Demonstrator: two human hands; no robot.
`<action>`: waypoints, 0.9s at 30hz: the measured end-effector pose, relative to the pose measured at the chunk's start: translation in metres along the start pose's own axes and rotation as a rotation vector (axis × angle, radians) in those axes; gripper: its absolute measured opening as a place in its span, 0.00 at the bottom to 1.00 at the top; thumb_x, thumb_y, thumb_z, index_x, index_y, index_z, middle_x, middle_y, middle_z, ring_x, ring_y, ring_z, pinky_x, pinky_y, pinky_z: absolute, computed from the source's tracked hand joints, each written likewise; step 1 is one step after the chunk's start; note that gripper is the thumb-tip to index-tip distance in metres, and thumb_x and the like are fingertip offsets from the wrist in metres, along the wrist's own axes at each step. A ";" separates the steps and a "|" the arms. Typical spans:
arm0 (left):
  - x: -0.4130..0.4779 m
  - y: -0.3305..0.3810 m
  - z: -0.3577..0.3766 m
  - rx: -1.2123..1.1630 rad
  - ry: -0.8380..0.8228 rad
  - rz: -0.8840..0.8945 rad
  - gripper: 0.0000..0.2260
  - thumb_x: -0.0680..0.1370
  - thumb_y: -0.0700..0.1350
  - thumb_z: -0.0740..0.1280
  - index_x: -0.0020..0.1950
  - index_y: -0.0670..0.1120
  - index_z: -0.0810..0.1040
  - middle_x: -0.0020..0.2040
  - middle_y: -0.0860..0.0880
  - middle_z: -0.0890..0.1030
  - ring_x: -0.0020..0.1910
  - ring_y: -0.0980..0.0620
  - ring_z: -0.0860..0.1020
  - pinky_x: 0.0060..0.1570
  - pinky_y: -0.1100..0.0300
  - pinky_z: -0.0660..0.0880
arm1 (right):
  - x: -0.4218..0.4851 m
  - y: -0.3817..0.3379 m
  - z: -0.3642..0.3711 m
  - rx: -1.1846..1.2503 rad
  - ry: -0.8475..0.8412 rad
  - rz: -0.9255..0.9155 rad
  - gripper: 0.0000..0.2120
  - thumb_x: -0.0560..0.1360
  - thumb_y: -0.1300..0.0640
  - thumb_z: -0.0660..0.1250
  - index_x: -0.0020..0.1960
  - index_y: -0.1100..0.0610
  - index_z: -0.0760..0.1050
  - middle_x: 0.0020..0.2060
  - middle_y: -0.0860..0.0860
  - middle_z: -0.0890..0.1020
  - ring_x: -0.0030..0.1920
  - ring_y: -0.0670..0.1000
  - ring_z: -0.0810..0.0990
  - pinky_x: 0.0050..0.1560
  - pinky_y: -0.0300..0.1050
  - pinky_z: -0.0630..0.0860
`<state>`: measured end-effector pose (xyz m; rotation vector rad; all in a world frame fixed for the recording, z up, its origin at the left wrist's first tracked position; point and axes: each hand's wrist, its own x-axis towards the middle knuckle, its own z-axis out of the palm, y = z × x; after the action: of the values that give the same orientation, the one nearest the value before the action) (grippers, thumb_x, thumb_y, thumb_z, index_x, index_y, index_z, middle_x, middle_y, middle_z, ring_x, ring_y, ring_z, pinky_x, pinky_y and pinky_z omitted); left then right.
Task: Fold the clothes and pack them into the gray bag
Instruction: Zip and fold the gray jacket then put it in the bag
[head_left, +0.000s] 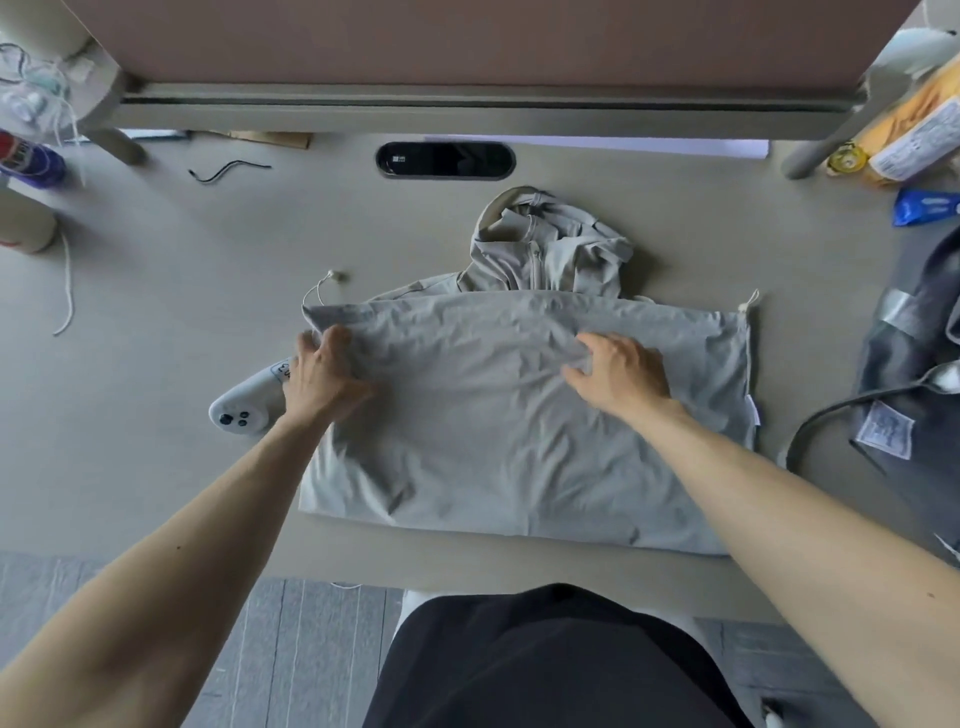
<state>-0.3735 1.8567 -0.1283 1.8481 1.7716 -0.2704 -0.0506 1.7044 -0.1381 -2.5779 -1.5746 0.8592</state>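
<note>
A light grey hooded jacket (519, 431) lies on the beige table (156, 322), its lower half folded up over its body, the hood (545, 244) sticking out at the far side. My left hand (324, 371) pinches the folded edge near its left corner. My right hand (618, 371) pinches the cloth right of the middle, bunching it into a small ridge. The gray bag (904, 364) lies slack at the table's right edge, its strap looping toward the jacket.
A white controller (244, 402) lies just left of the jacket, partly under my left wrist. A black oval cable port (445, 160) sits beyond the hood. Bottles and cords crowd the far left; a yellow packet (914, 130) and blue tube (924, 207) sit far right.
</note>
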 end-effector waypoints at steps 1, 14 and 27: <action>0.005 0.004 0.001 0.068 0.077 -0.048 0.37 0.62 0.60 0.78 0.66 0.53 0.67 0.63 0.43 0.67 0.63 0.38 0.69 0.62 0.43 0.67 | 0.008 0.001 -0.007 0.037 0.041 -0.002 0.22 0.76 0.43 0.65 0.66 0.53 0.74 0.61 0.53 0.81 0.62 0.59 0.77 0.59 0.52 0.73; 0.121 0.199 0.008 -0.361 -0.180 0.135 0.46 0.62 0.73 0.67 0.73 0.50 0.67 0.58 0.49 0.81 0.58 0.46 0.80 0.62 0.46 0.74 | 0.147 0.015 -0.080 0.536 0.060 0.451 0.36 0.70 0.38 0.71 0.70 0.58 0.69 0.65 0.56 0.76 0.63 0.57 0.77 0.58 0.50 0.77; 0.060 0.166 -0.014 -0.521 0.106 0.829 0.08 0.72 0.40 0.75 0.40 0.39 0.77 0.37 0.48 0.80 0.34 0.58 0.77 0.37 0.70 0.71 | 0.087 0.014 -0.092 0.805 0.294 -0.036 0.21 0.69 0.62 0.75 0.58 0.44 0.77 0.43 0.43 0.80 0.32 0.41 0.73 0.39 0.39 0.73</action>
<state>-0.2097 1.9207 -0.1053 2.0139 0.8681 0.5571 0.0326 1.7941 -0.1026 -1.9678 -0.9207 0.8297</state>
